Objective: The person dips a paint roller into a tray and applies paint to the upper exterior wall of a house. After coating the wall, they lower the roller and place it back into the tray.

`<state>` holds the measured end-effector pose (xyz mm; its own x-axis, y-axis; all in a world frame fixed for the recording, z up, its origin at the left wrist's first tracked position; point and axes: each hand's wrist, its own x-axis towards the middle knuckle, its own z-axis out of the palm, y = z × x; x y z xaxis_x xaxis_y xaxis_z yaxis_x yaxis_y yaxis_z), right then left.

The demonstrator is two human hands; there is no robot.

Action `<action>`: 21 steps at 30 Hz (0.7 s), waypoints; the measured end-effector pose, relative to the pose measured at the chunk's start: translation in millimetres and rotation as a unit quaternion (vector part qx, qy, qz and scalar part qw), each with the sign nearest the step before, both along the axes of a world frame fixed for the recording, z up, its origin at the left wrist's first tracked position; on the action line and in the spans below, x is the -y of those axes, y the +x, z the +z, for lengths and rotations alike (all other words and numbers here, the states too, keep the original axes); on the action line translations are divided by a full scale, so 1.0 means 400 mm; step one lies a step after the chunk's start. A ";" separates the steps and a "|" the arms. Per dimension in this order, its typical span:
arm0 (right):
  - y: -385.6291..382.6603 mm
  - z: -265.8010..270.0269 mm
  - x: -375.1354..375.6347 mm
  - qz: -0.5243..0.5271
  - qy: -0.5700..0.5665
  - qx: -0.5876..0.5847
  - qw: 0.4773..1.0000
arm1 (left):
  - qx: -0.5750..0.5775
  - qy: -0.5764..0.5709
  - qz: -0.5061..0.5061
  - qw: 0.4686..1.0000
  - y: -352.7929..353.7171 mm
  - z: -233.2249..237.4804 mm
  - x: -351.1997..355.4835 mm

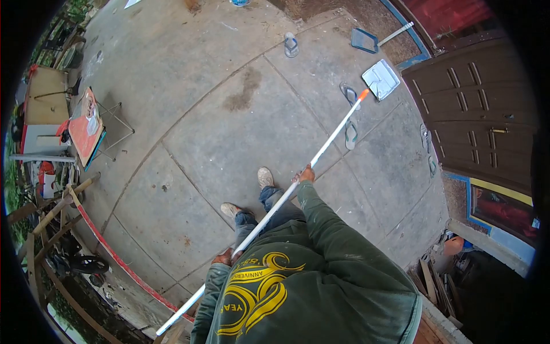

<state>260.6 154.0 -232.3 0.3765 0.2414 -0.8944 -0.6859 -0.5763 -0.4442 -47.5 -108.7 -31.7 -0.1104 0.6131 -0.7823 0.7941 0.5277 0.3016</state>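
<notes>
A long white pole (pixel 331 139) with an orange tip slants across my body from lower left to upper right. My right hand (pixel 306 173) is closed around its middle, in front of my waist. Lower down, at my left side, my left hand (pixel 224 258) grips the same pole, its fingers partly hidden. The orange end is close to a pale paint tray (pixel 380 79) on the concrete floor. Beside that end lie a dark flip-flop (pixel 347 93) and a lighter flip-flop (pixel 351 135). The pole's other end reaches past my left sleeve.
A blue dustpan (pixel 365 40) with a light handle lies by the wall, near a brown door (pixel 478 109). Another flip-flop (pixel 291 45) is farther out. At left stand a folding table (pixel 87 129) and a wooden railing (pixel 43 223). Boards (pixel 438 286) are stacked at lower right.
</notes>
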 end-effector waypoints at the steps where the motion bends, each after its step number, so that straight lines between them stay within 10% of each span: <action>1: -0.013 -0.003 0.018 -0.002 0.000 0.000 1.000 | 0.003 -0.002 0.027 1.000 -0.013 0.006 0.012; 9: -0.003 -0.144 0.073 -0.008 0.019 -0.071 0.997 | 0.017 0.031 0.016 0.999 -0.042 0.073 -0.002; 21: -0.063 -0.008 0.051 0.006 -0.012 -0.093 0.996 | 0.047 0.075 0.011 0.996 -0.084 0.056 0.016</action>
<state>235.6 133.7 -235.4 0.2012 0.2222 -0.9540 -0.7474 -0.5947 -0.2961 -81.0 -115.2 -9.3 -0.0543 0.7224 -0.6894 0.7474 0.4872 0.4517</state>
